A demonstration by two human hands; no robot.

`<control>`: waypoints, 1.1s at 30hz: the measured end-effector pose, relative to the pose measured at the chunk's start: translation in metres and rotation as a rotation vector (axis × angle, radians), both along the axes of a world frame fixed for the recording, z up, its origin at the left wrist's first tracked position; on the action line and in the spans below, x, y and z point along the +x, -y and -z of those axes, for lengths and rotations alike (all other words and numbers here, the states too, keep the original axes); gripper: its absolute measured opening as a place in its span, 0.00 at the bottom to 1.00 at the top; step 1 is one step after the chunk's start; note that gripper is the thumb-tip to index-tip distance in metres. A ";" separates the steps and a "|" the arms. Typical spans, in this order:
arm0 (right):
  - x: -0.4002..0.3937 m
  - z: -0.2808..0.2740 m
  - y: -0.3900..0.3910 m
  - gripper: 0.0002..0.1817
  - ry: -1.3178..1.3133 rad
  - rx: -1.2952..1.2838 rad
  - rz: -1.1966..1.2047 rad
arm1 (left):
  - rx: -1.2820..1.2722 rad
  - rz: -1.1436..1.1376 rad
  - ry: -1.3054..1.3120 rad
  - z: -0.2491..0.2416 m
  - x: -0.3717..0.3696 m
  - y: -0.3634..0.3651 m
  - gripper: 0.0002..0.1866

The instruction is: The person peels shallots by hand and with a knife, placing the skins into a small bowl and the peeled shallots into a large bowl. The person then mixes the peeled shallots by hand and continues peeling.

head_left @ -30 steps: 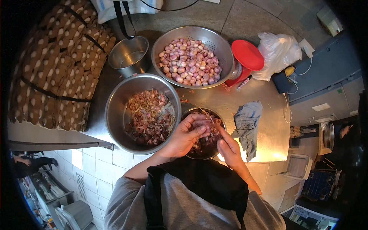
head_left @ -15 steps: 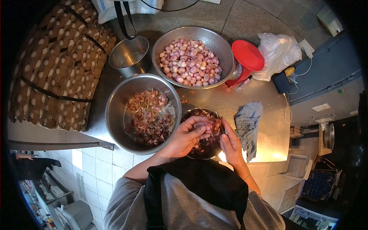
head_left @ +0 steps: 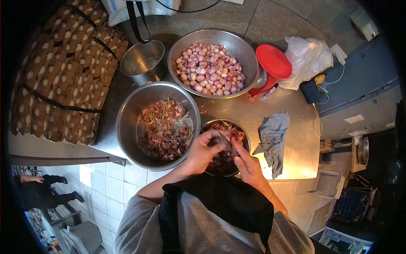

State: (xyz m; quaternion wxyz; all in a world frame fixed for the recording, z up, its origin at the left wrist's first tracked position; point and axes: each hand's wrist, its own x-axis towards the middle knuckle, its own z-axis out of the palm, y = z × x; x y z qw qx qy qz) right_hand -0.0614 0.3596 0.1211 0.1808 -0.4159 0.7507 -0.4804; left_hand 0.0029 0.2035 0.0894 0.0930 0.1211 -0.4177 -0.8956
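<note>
My right hand is closed round a small knife, whose blade points up and left across my left fingers. Pinched in my left hand is a shallot, mostly hidden by fingers and blade. Both hands are over a metal bowl holding reddish skins and dark shallots. Left of it stands a larger steel basin with unpeeled shallots, roots and loose skins. Behind, a steel colander is heaped with peeled pink shallots.
A crumpled grey cloth lies right of the bowl. Farther back are a steel pot, a red scale and a white plastic bag. Stacked egg trays fill the left side. Another person's legs show at lower left.
My right hand has moved left and the knife has come against the shallot in my left hand. At lower left, the other person has shifted further into view.
</note>
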 end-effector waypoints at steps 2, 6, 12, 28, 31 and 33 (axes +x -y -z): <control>0.000 0.001 -0.001 0.20 -0.058 0.035 0.011 | -0.022 -0.024 0.014 0.000 -0.001 -0.001 0.14; 0.001 0.004 0.001 0.19 -0.103 -0.014 0.034 | -0.025 -0.031 -0.026 0.000 0.000 -0.001 0.14; 0.005 0.024 -0.006 0.20 0.672 -0.252 0.057 | 0.006 -0.015 -0.010 -0.006 -0.002 -0.002 0.19; -0.004 0.016 -0.009 0.23 0.599 -0.142 0.148 | 0.159 0.065 0.012 -0.010 -0.002 0.000 0.10; -0.001 0.014 -0.007 0.23 0.518 -0.130 0.091 | 0.179 0.058 0.005 -0.007 -0.002 0.000 0.09; 0.001 0.013 -0.005 0.23 0.463 -0.140 0.049 | 0.180 0.043 -0.044 -0.004 -0.003 -0.001 0.09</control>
